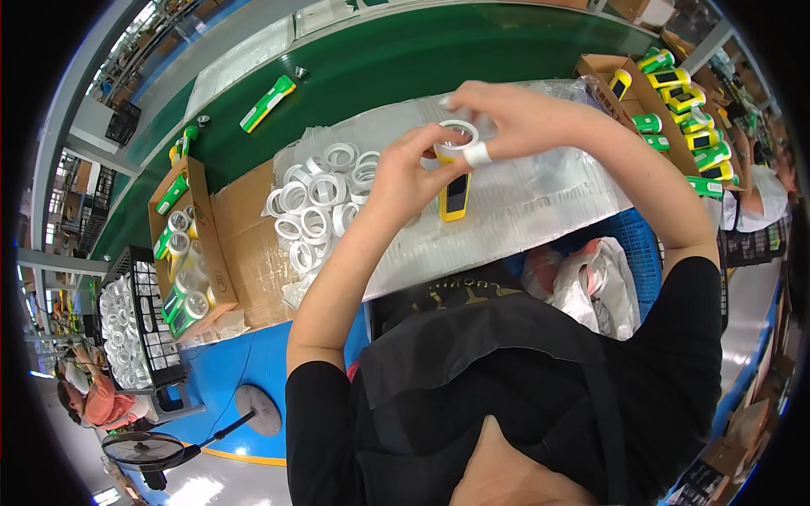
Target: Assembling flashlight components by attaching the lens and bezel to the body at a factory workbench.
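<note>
A yellow flashlight (454,199) with a dark panel on its side stands head up over the plastic-wrapped work surface (515,194). A white ring (456,148) sits around its head. My left hand (410,169) is closed around the head and ring from the left. From the right, my right hand (498,122) arches over the ring with its fingers apart. Its thumb, wearing a white cover, comes up beside the ring; whether it touches cannot be made out. Left of my left forearm lies a pile of loose white rings (315,224).
A carton (221,278) of green and yellow flashlights stands left, beside a black crate (160,337) of white rings. Another flashlight (267,104) lies on the green belt (371,72). More fill a box (604,66) at right. A blue basket (639,253) stands below; a fan (148,451) stands lower left.
</note>
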The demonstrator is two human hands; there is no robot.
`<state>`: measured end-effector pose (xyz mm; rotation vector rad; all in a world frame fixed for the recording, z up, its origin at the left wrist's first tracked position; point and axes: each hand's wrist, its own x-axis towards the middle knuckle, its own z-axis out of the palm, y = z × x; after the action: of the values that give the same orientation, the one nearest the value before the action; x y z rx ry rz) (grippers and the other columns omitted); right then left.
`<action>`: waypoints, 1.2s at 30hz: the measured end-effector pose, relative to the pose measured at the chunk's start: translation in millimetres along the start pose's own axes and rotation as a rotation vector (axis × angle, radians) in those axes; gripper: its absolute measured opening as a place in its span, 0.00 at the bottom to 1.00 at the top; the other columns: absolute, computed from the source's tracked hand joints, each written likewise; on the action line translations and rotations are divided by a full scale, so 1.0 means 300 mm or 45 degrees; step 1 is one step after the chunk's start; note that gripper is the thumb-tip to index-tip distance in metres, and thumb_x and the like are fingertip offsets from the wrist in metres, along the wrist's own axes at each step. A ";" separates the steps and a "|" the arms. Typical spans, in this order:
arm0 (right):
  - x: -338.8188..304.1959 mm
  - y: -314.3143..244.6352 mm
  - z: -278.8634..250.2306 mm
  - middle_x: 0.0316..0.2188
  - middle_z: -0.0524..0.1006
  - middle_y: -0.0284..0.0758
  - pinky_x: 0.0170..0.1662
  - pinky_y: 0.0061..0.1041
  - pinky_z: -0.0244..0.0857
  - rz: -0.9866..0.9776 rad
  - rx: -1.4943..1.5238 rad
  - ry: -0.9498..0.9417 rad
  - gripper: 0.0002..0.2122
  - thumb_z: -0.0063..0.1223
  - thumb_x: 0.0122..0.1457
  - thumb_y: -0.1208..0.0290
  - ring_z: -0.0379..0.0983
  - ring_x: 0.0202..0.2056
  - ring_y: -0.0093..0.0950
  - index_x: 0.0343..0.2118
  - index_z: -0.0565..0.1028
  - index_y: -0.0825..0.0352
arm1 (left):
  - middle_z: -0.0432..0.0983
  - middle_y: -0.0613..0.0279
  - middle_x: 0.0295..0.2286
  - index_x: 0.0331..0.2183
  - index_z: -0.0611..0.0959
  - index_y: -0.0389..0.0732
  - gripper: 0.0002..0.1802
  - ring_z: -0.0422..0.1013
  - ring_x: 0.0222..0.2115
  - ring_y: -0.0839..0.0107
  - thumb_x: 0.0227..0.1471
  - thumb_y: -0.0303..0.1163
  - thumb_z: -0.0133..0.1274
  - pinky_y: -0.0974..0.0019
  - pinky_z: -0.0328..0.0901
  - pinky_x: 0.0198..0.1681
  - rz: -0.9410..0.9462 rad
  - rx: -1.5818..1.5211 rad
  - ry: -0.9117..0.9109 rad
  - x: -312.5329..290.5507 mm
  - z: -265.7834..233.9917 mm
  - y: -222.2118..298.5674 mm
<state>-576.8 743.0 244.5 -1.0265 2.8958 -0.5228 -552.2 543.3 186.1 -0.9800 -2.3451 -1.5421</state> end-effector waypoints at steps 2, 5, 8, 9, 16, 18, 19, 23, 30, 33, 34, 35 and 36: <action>0.003 -0.018 -0.001 0.20 0.71 0.38 0.27 0.32 0.63 -0.423 0.359 0.250 0.27 0.64 0.43 0.44 0.71 0.25 0.35 0.23 0.70 0.68 | 0.80 0.61 0.35 0.37 0.81 0.43 0.19 0.76 0.35 0.65 0.39 0.27 0.68 0.65 0.70 0.39 0.043 -0.023 -0.024 -0.002 0.001 0.002; -0.009 -0.076 -0.015 0.26 0.72 0.39 0.32 0.32 0.65 0.076 -0.080 -0.037 0.27 0.67 0.41 0.46 0.71 0.29 0.36 0.30 0.72 0.68 | 0.80 0.61 0.36 0.36 0.81 0.44 0.18 0.76 0.35 0.62 0.39 0.28 0.68 0.64 0.70 0.37 0.017 -0.044 -0.048 -0.009 -0.006 0.015; -0.038 -0.080 0.113 0.38 0.74 0.39 0.41 0.31 0.67 0.505 -0.038 -0.026 0.32 0.69 0.42 0.50 0.73 0.38 0.34 0.45 0.70 0.67 | 0.80 0.62 0.36 0.37 0.81 0.42 0.19 0.76 0.34 0.66 0.40 0.28 0.68 0.66 0.70 0.39 0.016 -0.041 0.005 -0.023 -0.008 -0.010; -0.074 -0.011 0.235 0.40 0.75 0.40 0.41 0.31 0.67 0.400 0.531 0.287 0.35 0.70 0.42 0.51 0.73 0.39 0.33 0.49 0.68 0.69 | 0.81 0.62 0.35 0.38 0.81 0.41 0.20 0.76 0.33 0.71 0.40 0.28 0.69 0.68 0.70 0.41 0.090 -0.039 0.054 -0.021 -0.007 -0.025; -0.128 -0.177 0.574 0.43 0.75 0.41 0.46 0.30 0.67 0.508 1.079 0.702 0.32 0.65 0.51 0.63 0.74 0.44 0.31 0.55 0.63 0.71 | 0.79 0.61 0.38 0.40 0.80 0.39 0.21 0.77 0.38 0.70 0.41 0.28 0.69 0.69 0.70 0.43 -0.029 -0.250 0.043 -0.059 -0.028 -0.036; -0.114 -0.181 0.575 0.44 0.74 0.41 0.48 0.29 0.66 0.519 1.196 0.717 0.28 0.63 0.52 0.66 0.73 0.46 0.31 0.53 0.64 0.70 | 0.79 0.61 0.39 0.40 0.80 0.39 0.21 0.76 0.39 0.70 0.41 0.28 0.69 0.68 0.70 0.44 -0.076 -0.310 0.056 -0.061 -0.034 -0.047; -0.096 -0.185 0.546 0.48 0.72 0.39 0.52 0.28 0.63 0.421 0.973 0.742 0.28 0.61 0.55 0.69 0.69 0.50 0.27 0.57 0.63 0.70 | 0.79 0.61 0.39 0.40 0.80 0.39 0.21 0.76 0.39 0.71 0.41 0.28 0.69 0.68 0.70 0.45 -0.096 -0.286 0.080 -0.074 -0.041 -0.060; -0.098 -0.049 0.341 0.50 0.71 0.40 0.55 0.30 0.63 0.041 1.196 0.626 0.33 0.60 0.55 0.70 0.68 0.53 0.30 0.63 0.58 0.65 | 0.79 0.61 0.36 0.37 0.81 0.40 0.20 0.76 0.37 0.70 0.40 0.31 0.69 0.67 0.69 0.43 -0.049 -0.274 0.103 -0.070 -0.048 -0.066; 0.002 -0.114 -0.054 0.34 0.76 0.40 0.38 0.31 0.68 -0.083 -0.226 -0.131 0.22 0.62 0.51 0.54 0.75 0.36 0.38 0.41 0.73 0.68 | 0.81 0.64 0.34 0.36 0.82 0.40 0.19 0.76 0.35 0.72 0.39 0.29 0.70 0.67 0.69 0.42 0.067 -0.121 -0.018 -0.029 -0.028 -0.020; 0.000 -0.116 -0.047 0.26 0.75 0.39 0.31 0.34 0.65 0.126 -0.192 -0.028 0.25 0.62 0.44 0.46 0.73 0.29 0.39 0.29 0.72 0.68 | 0.81 0.63 0.34 0.36 0.82 0.40 0.20 0.76 0.34 0.71 0.38 0.28 0.70 0.67 0.69 0.41 0.050 -0.092 -0.054 -0.023 -0.016 -0.021; -0.007 -0.108 -0.050 0.26 0.76 0.40 0.31 0.34 0.66 0.104 -0.154 0.021 0.27 0.62 0.41 0.43 0.75 0.28 0.39 0.27 0.74 0.68 | 0.81 0.63 0.34 0.37 0.82 0.40 0.20 0.76 0.34 0.71 0.38 0.28 0.70 0.67 0.69 0.40 0.058 -0.086 -0.033 -0.028 -0.011 -0.016; -0.007 -0.092 -0.048 0.26 0.76 0.40 0.31 0.34 0.66 0.106 -0.153 0.020 0.27 0.62 0.41 0.43 0.75 0.28 0.39 0.27 0.74 0.68 | 0.81 0.63 0.34 0.37 0.82 0.40 0.20 0.76 0.34 0.70 0.37 0.28 0.70 0.67 0.70 0.40 0.066 -0.080 -0.012 -0.032 -0.008 -0.013; -0.004 -0.068 -0.040 0.25 0.76 0.40 0.30 0.35 0.66 -0.050 0.137 0.018 0.28 0.61 0.41 0.42 0.74 0.28 0.39 0.26 0.73 0.68 | 0.81 0.63 0.34 0.37 0.82 0.40 0.20 0.76 0.34 0.70 0.37 0.28 0.70 0.67 0.70 0.40 0.065 -0.081 -0.014 -0.034 -0.008 -0.012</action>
<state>-565.1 732.6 262.3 -1.0709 2.8292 -0.6826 -546.9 535.9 179.7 -1.0572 -2.2725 -1.6053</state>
